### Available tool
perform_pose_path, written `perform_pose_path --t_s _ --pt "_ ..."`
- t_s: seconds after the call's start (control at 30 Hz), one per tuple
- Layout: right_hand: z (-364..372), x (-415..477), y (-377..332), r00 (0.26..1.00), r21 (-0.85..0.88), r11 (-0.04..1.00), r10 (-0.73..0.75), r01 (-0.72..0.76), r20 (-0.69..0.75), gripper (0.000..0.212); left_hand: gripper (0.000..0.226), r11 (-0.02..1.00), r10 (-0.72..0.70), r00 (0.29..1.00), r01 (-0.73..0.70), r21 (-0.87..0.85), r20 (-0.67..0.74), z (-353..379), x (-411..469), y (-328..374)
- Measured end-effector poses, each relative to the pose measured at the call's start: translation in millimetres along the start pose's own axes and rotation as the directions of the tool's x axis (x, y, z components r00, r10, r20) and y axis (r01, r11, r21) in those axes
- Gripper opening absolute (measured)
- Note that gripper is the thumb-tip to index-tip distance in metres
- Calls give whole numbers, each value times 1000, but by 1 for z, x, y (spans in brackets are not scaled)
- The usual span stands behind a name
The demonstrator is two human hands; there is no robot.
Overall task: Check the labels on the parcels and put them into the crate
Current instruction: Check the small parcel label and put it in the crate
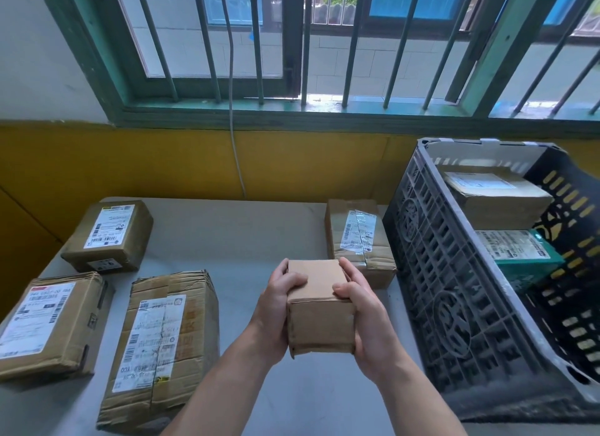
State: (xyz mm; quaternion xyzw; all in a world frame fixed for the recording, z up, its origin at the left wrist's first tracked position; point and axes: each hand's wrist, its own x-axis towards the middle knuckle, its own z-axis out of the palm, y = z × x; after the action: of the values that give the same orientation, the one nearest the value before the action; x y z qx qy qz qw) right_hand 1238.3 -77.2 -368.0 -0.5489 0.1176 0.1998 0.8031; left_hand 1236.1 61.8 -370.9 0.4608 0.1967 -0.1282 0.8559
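I hold a small plain cardboard parcel (319, 309) above the grey table (240, 237), between both hands. My left hand (279, 302) grips its left side with the thumb over the top. My right hand (360, 309) grips the right side, thumb on the top edge. No label shows on the faces turned toward me. The dark grey plastic crate (454, 292) stands to the right, with a brown labelled parcel (496, 198) and a green labelled parcel (519, 253) inside it.
Several labelled parcels lie on the table: one at far left back (108, 236), one at near left (48, 325), a large worn one (159, 348) beside my left arm, and one (358, 240) against the crate. A barred window and yellow wall stand behind.
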Motion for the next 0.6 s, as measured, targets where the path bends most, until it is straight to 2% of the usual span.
perform_pose_path --t_s 0.07,0.13,0.2,0.27,0.4,0.6 --pt "0 3 0 1000 85 996 24 -25 13 57 34 999 37 998 -38 -36 -46 0 2 -2" --pt "0 6 -1 999 105 993 51 -53 17 43 58 996 64 995 -68 -63 -73 0 3 -3" --pt "-1 8 -2 998 85 995 56 -58 23 40 66 995 78 994 -83 -59 -81 1 2 -4" --pt "-3 8 -5 999 61 997 49 -49 -3 39 57 994 78 993 -85 -74 -93 1 2 -4" --pt "-2 6 -6 999 42 999 35 -34 -26 42 21 991 72 989 -86 -106 -132 -2 6 -5" --pt "2 5 -5 995 60 998 -4 9 -95 29 12 994 83 981 -95 -60 -178 0 7 -6"
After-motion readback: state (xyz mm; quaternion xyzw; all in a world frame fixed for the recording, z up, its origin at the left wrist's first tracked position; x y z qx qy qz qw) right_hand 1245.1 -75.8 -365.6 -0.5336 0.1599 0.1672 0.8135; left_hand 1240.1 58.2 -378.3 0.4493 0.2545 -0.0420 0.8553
